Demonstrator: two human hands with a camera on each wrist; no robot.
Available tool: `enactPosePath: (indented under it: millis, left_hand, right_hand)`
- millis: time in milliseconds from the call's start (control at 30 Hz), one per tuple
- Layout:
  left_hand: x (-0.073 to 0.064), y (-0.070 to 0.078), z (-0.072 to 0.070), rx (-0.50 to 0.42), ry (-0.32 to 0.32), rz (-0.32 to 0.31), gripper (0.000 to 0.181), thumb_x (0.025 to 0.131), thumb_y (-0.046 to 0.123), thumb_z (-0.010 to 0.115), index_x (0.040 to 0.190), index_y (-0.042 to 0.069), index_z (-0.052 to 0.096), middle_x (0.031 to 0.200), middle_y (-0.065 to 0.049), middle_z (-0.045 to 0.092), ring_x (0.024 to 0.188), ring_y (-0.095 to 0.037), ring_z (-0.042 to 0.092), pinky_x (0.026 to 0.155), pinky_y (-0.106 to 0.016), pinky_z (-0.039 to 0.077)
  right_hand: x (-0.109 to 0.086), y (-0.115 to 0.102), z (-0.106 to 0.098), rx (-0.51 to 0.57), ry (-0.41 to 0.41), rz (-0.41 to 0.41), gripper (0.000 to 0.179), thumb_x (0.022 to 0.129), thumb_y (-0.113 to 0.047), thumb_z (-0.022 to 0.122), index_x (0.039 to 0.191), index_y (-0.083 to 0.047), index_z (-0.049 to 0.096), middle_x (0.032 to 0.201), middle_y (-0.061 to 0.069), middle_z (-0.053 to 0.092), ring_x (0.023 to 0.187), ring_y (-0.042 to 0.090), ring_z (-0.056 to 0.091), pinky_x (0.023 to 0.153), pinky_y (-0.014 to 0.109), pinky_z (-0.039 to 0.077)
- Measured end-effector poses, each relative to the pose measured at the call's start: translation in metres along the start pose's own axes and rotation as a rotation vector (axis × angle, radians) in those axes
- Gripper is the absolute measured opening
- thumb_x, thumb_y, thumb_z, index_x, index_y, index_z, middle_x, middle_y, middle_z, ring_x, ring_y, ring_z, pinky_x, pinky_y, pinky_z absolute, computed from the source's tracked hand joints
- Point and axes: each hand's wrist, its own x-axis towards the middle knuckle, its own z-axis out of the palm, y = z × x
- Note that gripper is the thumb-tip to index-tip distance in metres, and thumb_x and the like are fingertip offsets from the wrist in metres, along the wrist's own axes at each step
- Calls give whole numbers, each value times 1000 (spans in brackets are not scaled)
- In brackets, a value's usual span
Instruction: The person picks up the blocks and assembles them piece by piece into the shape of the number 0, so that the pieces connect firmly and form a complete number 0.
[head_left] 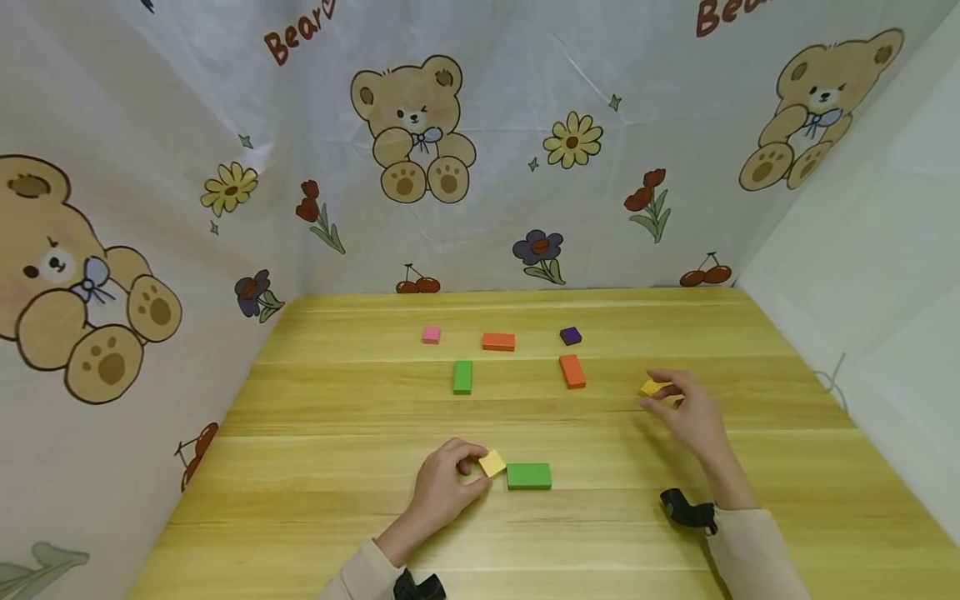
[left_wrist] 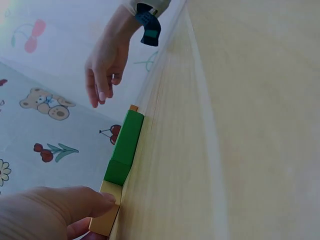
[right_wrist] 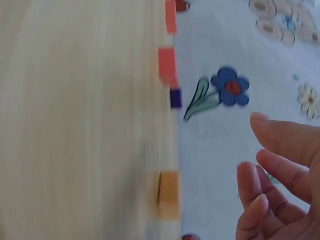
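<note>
8 blocks [head_left: 528, 477], wood-grain table [head_left: 337, 408], bear-print cloth [head_left: 502, 158]

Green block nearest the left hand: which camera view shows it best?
The left wrist view: the green block appears largest there, close up. The head view shows it smaller, from above; the right wrist view doesn't show it.

We read "Bear" on the printed cloth [head_left: 510, 83] behind the counter [head_left: 337, 517].
In the head view we find the word "Bear" [head_left: 291, 37] in reddish-brown, hand-drawn-style letters, slanting upward to a small outlined heart [head_left: 328, 8], above and to the left of the middle teddy bear [head_left: 423, 137]; farther right, above and to the left of another teddy bear [head_left: 817, 117], we make out a second lettering [head_left: 723, 15], "Bea", in the same colour, its top cut by the picture's edge.
</note>
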Motion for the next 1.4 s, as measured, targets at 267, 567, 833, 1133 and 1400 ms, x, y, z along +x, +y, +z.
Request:
enactPosePath:
  millis: [267,567,833,1133,1400]
  left_hand:
    - [-2,-1,2,-7,-13,-13,29,73,13,83,100,13,74,89,7,65,72,-2,51,65,-19,40]
    - [1,0,-1,-1,-13,10,28,74,13,83,100,12,74,90,6,66,72,-2,52,65,-19,41]
    - [2,1,-2,3,-15,10,28,74,13,83,101,12,74,90,6,66,72,-2,52,65,-19,41]
    - [2,2,-2,7,-1,15,28,74,13,83,101,12,74,91,6,66,72,-2,52,64,-19,42]
    - [1,1,-3,9,-17,-2,29,75,14,83,102,13,73,90,7,65,72,-3,51,64,-19,41]
  right_hand:
    - [4,35,-4,-3,-16,127,51,88,-16,74,132,3,57,124,26,55,80,-3,53,58,18,49]
    - [4,51,6,-16,0,181,50,87,-18,75,128,5,59,109,24,60,73,-11,48,61,13,45]
    - [5,51,9,-36,-10,224,47,87,-14,75,126,6,60,103,24,64,71,-10,47,61,15,44]
    - [8,49,11,-72,4,202,38,87,-8,73,121,7,63,98,23,66,75,6,55,60,15,44]
    - [8,51,14,-74,7,206,35,89,-9,71,119,6,64,101,23,63,80,18,59,60,15,44]
